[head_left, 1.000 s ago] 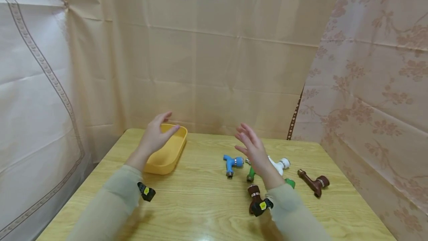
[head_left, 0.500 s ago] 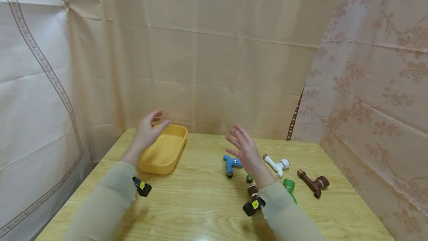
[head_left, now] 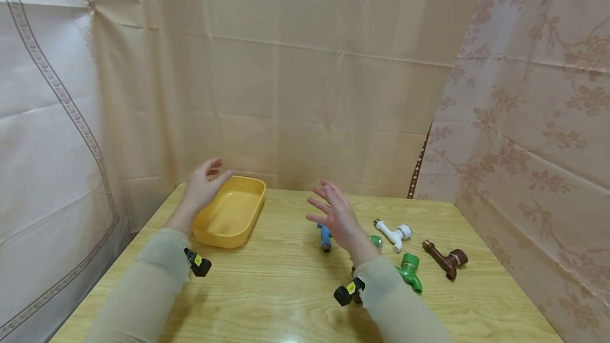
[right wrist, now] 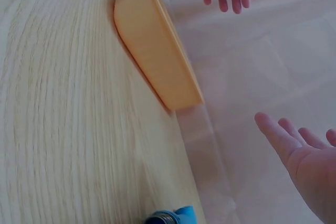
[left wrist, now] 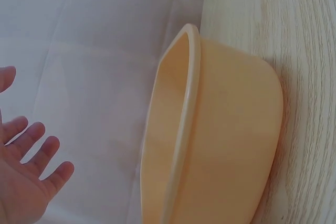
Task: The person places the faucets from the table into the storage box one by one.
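My left hand [head_left: 201,188] hovers at the left side of a yellow plastic basin [head_left: 234,219], fingers spread and holding nothing. In the left wrist view the basin [left wrist: 226,129] stands apart from the hand [left wrist: 23,177]. My right hand [head_left: 337,217] is raised above the taps, its fingers loosely extended with nothing in them. It partly covers a blue tap [head_left: 325,238] and a green tap [head_left: 376,242]. Around the right forearm lie another green tap [head_left: 411,273], a white tap [head_left: 394,235] and a brown tap [head_left: 446,260]. A second brown tap is mostly hidden behind the right wrist.
Everything stands on a light wood-grain table [head_left: 276,285]. A beige curtain [head_left: 305,78] hangs behind it, a patterned curtain [head_left: 538,147] on the right and a pale one on the left. Black wrist cameras are strapped to both sleeves.
Both hands have drifted left, the left one off the basin's middle to its left side. The right hand has uncovered the white tap and one green tap and now covers more of the blue one.
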Demonstrator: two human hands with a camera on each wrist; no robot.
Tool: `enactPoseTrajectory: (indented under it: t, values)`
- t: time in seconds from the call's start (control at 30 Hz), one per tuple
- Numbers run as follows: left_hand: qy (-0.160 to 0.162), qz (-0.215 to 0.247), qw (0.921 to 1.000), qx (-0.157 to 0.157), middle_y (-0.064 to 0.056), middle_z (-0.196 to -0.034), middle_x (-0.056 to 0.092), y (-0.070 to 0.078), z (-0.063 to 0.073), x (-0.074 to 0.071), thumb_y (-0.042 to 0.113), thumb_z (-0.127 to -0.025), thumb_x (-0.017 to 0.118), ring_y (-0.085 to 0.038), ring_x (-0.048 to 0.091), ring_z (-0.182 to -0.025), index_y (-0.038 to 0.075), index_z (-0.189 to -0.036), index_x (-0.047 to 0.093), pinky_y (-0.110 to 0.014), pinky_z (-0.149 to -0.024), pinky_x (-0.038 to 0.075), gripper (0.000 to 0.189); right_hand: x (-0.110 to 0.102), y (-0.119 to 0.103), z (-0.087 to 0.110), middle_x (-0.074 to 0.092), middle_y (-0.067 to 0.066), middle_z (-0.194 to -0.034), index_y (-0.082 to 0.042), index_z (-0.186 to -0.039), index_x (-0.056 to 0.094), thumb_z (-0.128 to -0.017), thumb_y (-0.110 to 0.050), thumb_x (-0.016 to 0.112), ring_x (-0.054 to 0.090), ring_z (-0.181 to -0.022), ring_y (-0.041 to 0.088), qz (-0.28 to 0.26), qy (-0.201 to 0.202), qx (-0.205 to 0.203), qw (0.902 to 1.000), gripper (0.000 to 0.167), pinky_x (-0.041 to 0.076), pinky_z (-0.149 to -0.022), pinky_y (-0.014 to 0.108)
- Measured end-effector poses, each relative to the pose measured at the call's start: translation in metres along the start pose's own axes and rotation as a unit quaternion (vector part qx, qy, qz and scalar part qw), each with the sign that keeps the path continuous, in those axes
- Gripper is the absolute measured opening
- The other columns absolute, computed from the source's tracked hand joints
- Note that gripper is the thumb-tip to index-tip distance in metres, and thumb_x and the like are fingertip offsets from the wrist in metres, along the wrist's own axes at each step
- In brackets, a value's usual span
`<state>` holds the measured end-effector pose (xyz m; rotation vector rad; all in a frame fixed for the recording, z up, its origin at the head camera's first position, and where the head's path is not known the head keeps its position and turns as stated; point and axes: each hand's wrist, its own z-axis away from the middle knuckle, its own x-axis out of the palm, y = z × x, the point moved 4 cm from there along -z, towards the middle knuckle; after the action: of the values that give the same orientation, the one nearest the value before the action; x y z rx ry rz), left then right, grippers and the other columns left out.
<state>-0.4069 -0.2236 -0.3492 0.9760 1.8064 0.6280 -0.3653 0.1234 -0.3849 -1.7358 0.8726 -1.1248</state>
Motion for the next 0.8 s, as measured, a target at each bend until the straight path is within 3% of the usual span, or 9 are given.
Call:
enactPoseTrajectory:
  t: [0.2, 0.4, 0.8]
  values:
    - [-0.003, -0.008, 0.9995, -0.031, -0.021, -0.152, 0.046, -0.009, -0.001, -0.002, 0.042, -0.100, 0.064, -0.043, 0.044, -0.136, 0.001, -0.153, 0.040, -0.057, -0.111, 0.039, 0.071, 0.006, 0.009, -0.003, 0.031, 0.019, -0.160, -0.013, -0.159, 0.027, -0.108, -0.039, 0.047, 0.041, -0.139, 0.041, -0.009, -0.005, 0.009, 0.9999, 0.061, 0.049, -0.100, 0.060]
    - [-0.017, -0.018, 0.9982, -0.054, -0.022, -0.153, 0.044, -0.017, -0.001, -0.004, 0.047, -0.100, 0.063, -0.044, 0.042, -0.137, 0.000, -0.153, 0.039, -0.057, -0.112, 0.038, 0.076, 0.010, 0.021, -0.006, 0.032, 0.019, -0.159, -0.013, -0.161, 0.024, -0.108, -0.041, 0.048, 0.041, -0.140, 0.042, -0.021, 0.015, 0.034, 0.9991, 0.064, 0.051, -0.098, 0.059]
    - [-0.049, -0.058, 0.9940, -0.079, -0.027, -0.154, 0.040, -0.033, -0.002, -0.003, 0.046, -0.101, 0.060, -0.048, 0.040, -0.137, -0.006, -0.153, 0.034, -0.059, -0.112, 0.037, 0.078, 0.022, 0.043, -0.010, 0.029, 0.021, -0.161, -0.010, -0.162, 0.015, -0.108, -0.043, 0.048, 0.039, -0.142, 0.043, -0.030, 0.026, 0.068, 0.9969, 0.072, 0.055, -0.094, 0.056]
